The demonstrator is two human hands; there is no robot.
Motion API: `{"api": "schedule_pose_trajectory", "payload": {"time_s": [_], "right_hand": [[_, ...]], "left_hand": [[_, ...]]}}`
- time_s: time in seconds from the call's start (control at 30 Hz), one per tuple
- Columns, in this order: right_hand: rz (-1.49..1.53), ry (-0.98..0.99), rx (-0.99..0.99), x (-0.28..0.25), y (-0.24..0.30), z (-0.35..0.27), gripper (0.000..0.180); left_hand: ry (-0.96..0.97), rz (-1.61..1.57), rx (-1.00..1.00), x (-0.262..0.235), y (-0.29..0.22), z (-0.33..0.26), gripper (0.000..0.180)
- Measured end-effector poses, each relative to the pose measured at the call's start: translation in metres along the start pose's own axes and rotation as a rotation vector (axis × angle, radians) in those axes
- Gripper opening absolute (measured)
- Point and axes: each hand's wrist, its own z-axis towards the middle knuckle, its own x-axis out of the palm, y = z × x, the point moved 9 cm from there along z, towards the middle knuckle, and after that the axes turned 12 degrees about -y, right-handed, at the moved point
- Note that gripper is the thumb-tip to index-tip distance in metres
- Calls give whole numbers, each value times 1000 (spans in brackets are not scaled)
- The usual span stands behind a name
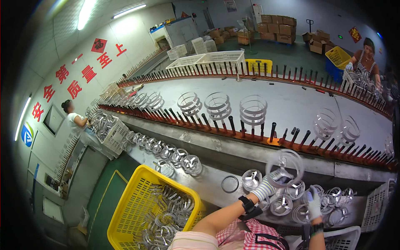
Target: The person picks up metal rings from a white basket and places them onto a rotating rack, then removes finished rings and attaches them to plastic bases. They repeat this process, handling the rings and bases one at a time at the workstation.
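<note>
My left hand (266, 188), in a striped glove, is closed on a silvery metal ring with a spoked hub (296, 155), lifted above the metal bench. Motion slightly blurs the ring. My right hand (314, 204), also gloved, is lower and to the right among similar ring parts, fingers stretched forward and apart. Close to its left side lies a ring part (301, 213); whether they touch is unclear. Between the hands sits a spoked ring part (281, 205), and several more lie to the right. A thin dark ring (230, 184) lies flat on the bench left of my left hand.
Ahead, a conveyor edge (273, 141) carries upright dark-tipped pegs; wire-like rings (253, 110) stand above some. A yellow basket (143, 171) of metal parts is at my left, a white crate (377, 208) at right. One co-worker (77, 123) stands far left, another (366, 62) far right.
</note>
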Motion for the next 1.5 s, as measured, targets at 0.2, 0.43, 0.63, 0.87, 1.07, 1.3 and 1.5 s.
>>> {"api": "schedule_pose_trajectory", "payload": {"time_s": [0.2, 0.43, 0.63, 0.87, 1.07, 1.3, 1.5], "right_hand": [[-827, 74, -502, 72, -2, 17, 46], [-650, -19, -331, 74, 3, 14, 37], [-640, -15, -342, 88, 8, 19, 27], [-377, -256, -295, 53, 30, 5, 15], [-82, -428, -138, 3, 38, -2, 12], [665, -390, 133, -11, 33, -9, 14], [1152, -351, 526, -16, 34, -44, 20]], "left_hand": [[-203, 121, -262, -47, 111, 33, 32], [68, 936, -121, -35, 165, 82, 34], [-450, 679, -46, -90, 208, 89, 34], [-693, -314, -498, -130, 260, 106, 21], [-821, -576, -681, -178, 243, 99, 29], [-768, -600, -753, -216, 319, 79, 29], [-399, 424, -387, -246, 304, 112, 31]]}}
